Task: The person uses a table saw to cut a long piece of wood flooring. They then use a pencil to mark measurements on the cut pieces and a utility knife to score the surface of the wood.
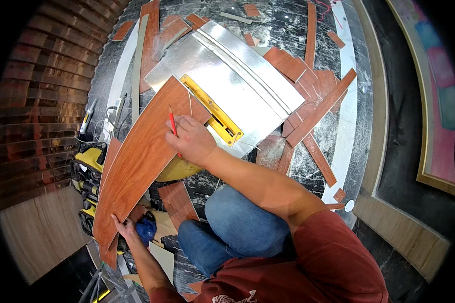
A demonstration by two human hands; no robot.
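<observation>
A long reddish-brown wood-look floor plank [141,151] slants from lower left to the saw table, its far end lying over part of the metal top. My left hand [125,227] grips the plank's near end by its right edge, thumb on top and fingers mostly hidden beneath. Over the far part, my right hand [191,141] is closed around a red pencil [173,124], whose tip points away from me above the plank's face. Just beyond the plank's far end is a yellow slotted insert [228,130] set in the silver saw table [253,96].
Offcuts and strips of similar plank [321,108] lie scattered on the dark marbled floor, right and beyond the saw. Yellow-and-black tools [88,161] and a white-and-yellow utility tool [88,116] lie at left. A blue bundle [146,228] sits near my left hand.
</observation>
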